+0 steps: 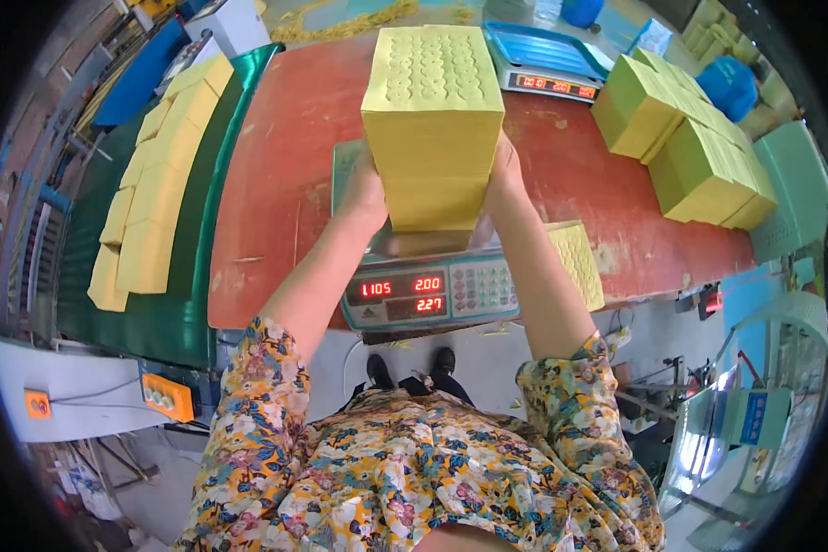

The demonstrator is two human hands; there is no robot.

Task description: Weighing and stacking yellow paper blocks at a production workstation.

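Observation:
A tall, squared stack of yellow paper sheets (432, 152), its top marked with rows of wavy cut lines, stands upright between my two hands. My left hand (366, 189) presses on its left side and my right hand (503, 175) on its right; the fingers are partly hidden behind it. Directly below is a digital scale (396, 320) with lit red figures and a keypad. Whether the stack touches the scale's pan or hangs just above it, I cannot tell. A smaller yellow paper piece (577, 265) with similar cut lines lies beside the scale, near my right forearm.
Yellow paper blocks (161, 175) line the green surface (78, 230) at left. More yellow stacks (699, 166) stand at the right of the red table (276, 166). A second scale with a blue tray (543, 51) sits at the back. An orange socket box (167, 397) hangs at lower left.

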